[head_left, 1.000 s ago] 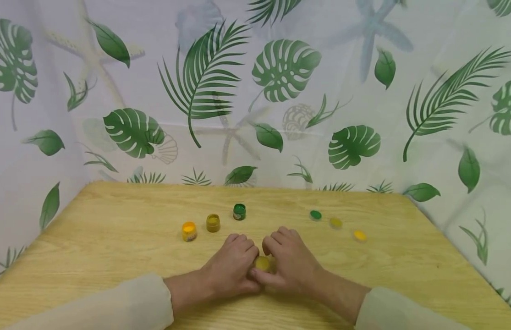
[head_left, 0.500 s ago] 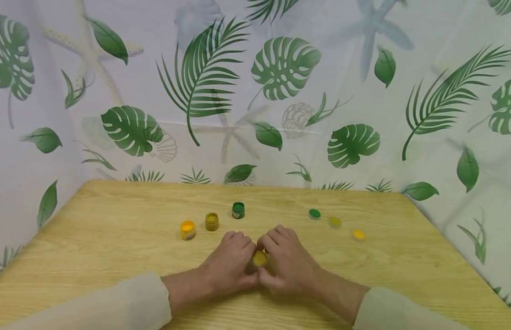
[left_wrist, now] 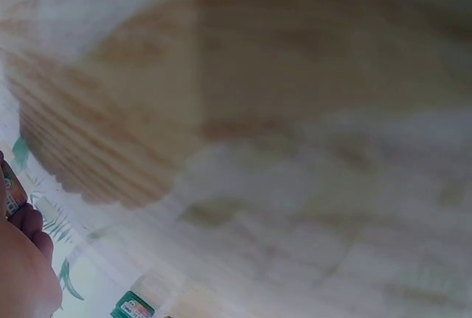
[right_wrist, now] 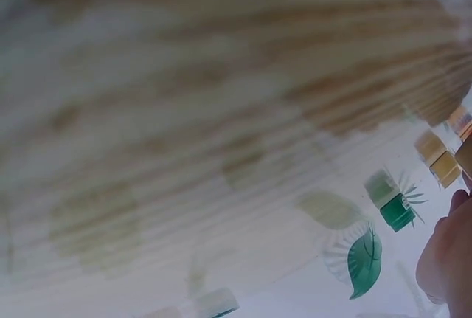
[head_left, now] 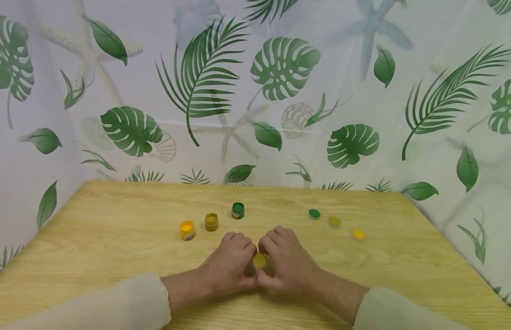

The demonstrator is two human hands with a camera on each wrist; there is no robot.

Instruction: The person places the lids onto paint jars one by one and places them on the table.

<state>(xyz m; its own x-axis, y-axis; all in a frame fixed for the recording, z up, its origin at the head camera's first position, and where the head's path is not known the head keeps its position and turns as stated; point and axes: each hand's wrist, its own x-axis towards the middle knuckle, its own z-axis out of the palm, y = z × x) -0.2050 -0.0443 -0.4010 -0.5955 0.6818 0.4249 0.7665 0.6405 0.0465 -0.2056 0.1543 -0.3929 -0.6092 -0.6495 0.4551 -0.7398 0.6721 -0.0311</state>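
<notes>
Near the front middle of the table, both hands come together around a small paint jar [head_left: 260,261] with an ochre-yellow top. My left hand [head_left: 229,263] grips it from the left side. From the right, my right hand [head_left: 289,260] has curled fingers at the far side of the top and the thumb at the near side. Most of the jar's body is hidden by the hands in the head view. In the left wrist view, part of its printed label shows beside the fingers [left_wrist: 33,223].
Beyond the hands stand three uncovered paint jars: orange-yellow [head_left: 187,230], ochre [head_left: 211,222] and green [head_left: 238,211]. Three lids lie to the right: green [head_left: 314,214], olive [head_left: 334,222] and yellow [head_left: 358,234]. A leaf-patterned cloth [head_left: 304,156] hangs behind the wooden table [head_left: 127,211].
The jar and both hands have shifted slightly, a little left and away from the body. The right thumb and fingers have changed position around the top. Other jars and lids stay put.
</notes>
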